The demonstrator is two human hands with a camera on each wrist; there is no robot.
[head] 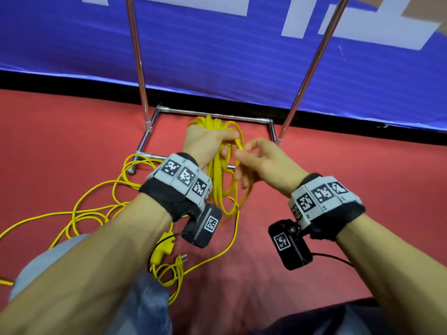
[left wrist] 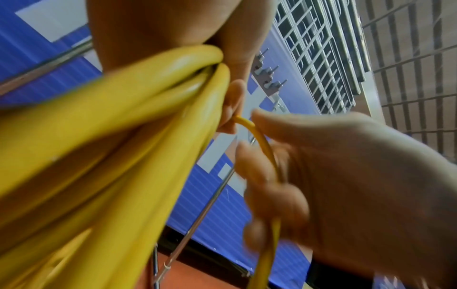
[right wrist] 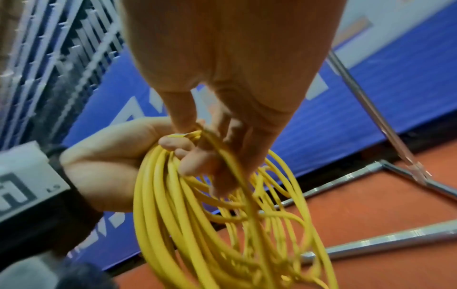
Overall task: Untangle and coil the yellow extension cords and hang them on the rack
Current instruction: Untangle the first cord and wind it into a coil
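Observation:
My left hand (head: 208, 139) grips a bundle of yellow cord loops (head: 221, 180) that hang down from it; the same coil (right wrist: 197, 224) fills the right wrist view and the loops (left wrist: 111, 136) crowd the left wrist view. My right hand (head: 256, 155) pinches one strand of the cord (left wrist: 257, 135) between thumb and forefinger, right beside the left thumb. More loose yellow cord (head: 96, 209) lies tangled on the red floor at the left, with a yellow socket block (head: 163, 247) and a plug (head: 182, 258) near my knees. The chrome rack (head: 137, 56) stands just beyond my hands.
The rack's base bars (head: 212, 116) lie on the red floor under the coil, with its second upright (head: 312, 68) at the right. A blue banner (head: 229, 52) closes off the back. My knees (head: 145, 310) are at the bottom of the head view.

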